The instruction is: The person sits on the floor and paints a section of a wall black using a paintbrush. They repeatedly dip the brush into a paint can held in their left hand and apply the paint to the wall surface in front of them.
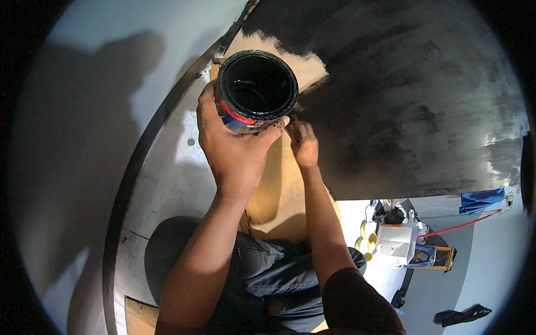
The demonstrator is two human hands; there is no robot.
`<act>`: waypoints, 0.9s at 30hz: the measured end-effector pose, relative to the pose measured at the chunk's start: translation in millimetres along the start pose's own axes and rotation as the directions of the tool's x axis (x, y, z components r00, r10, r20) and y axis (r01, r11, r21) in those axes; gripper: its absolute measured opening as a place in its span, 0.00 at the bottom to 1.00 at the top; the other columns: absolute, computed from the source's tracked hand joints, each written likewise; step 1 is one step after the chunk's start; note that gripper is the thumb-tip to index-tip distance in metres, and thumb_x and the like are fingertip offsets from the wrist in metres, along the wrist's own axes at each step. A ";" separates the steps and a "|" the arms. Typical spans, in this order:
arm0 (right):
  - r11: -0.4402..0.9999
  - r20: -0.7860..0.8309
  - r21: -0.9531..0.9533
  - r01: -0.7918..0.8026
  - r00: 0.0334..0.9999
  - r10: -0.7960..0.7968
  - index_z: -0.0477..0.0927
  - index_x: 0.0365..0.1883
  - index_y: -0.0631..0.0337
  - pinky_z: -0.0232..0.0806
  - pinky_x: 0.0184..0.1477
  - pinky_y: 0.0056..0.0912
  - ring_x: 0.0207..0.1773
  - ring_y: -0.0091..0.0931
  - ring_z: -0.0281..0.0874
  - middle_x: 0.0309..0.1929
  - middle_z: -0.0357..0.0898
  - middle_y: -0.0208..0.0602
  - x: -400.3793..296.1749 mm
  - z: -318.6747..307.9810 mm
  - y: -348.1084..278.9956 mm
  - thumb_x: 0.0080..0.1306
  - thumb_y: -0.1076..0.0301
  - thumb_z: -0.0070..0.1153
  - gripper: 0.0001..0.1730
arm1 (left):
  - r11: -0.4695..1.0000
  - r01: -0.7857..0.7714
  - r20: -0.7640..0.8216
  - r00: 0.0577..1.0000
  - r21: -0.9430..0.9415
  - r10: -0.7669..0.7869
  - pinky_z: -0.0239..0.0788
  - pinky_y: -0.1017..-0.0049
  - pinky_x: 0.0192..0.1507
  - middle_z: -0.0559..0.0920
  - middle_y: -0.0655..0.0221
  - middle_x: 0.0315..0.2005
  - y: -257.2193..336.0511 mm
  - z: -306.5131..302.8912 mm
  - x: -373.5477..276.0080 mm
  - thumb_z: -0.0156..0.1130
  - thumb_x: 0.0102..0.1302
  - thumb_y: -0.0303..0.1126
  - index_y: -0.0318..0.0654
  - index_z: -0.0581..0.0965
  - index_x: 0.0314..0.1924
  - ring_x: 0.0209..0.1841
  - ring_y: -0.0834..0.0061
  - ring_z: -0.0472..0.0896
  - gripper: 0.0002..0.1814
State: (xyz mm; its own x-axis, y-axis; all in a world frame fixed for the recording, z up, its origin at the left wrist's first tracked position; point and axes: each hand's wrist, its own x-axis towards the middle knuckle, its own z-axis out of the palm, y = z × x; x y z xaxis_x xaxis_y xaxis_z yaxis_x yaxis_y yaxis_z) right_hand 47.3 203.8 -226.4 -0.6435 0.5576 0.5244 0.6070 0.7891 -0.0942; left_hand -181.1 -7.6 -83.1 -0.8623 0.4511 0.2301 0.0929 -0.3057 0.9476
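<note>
My left hand [230,146] grips a paint can [238,119] with a red and blue label, holding it up with its open mouth towards me. Glossy black paint [259,90] lies inside, and black paint coats the rim. Dark specks dot my left thumb. Beyond the can, my right hand [305,144] is curled by the lower left edge of a large panel [398,104]. Whatever its fingers hold is mostly hidden and too dark to name. Most of the panel is brushed black; a bare, pale wood patch [301,65] with ragged edges shows above the can.
A curved dark skirting [138,167] runs along the grey wall [75,125] at left. Bare plywood [272,184] lies below my hands, above my jeans-clad legs [284,284]. At lower right are a white box [395,243], a stool [439,257] and a red hose or cable [460,225].
</note>
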 end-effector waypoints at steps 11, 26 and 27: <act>0.996 0.041 -0.022 0.090 0.995 -0.089 0.84 0.60 0.63 0.84 0.52 0.54 0.51 0.54 0.89 0.56 0.86 0.58 33.0 -24.1 -23.3 0.70 0.77 0.63 0.19 | 1.000 0.003 0.006 1.000 0.014 -0.003 0.75 0.58 0.70 0.82 0.51 0.64 1.7 1.1 -1.7 0.95 0.44 0.32 0.28 0.71 0.74 0.66 0.55 0.84 0.58; 0.982 -0.056 -0.102 0.161 0.984 -0.167 0.86 0.48 0.67 0.81 0.51 0.50 0.50 0.48 0.88 0.50 0.88 0.51 36.1 -59.0 -39.4 0.70 0.79 0.71 0.10 | 0.996 0.053 -0.002 0.999 -0.070 -0.053 0.75 0.59 0.70 0.83 0.52 0.63 3.7 3.5 2.3 0.95 0.43 0.30 0.30 0.72 0.74 0.65 0.57 0.84 0.57; 0.985 -0.086 -0.101 0.141 0.985 -0.150 0.86 0.49 0.66 0.81 0.52 0.50 0.51 0.49 0.88 0.50 0.88 0.51 37.9 -60.0 -37.1 0.70 0.79 0.70 0.10 | 0.998 0.050 -0.006 0.999 -0.039 -0.050 0.74 0.59 0.71 0.83 0.53 0.63 3.7 2.3 1.8 0.95 0.43 0.30 0.30 0.72 0.74 0.65 0.57 0.84 0.57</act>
State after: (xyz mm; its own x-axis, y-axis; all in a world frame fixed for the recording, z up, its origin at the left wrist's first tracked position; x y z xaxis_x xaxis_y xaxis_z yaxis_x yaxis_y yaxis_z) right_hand 28.3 180.2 -152.2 -0.6847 0.4086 0.6035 0.5542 0.8297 0.0669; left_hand -181.1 -6.0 -78.7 -0.8690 0.4607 0.1808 0.0304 -0.3149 0.9486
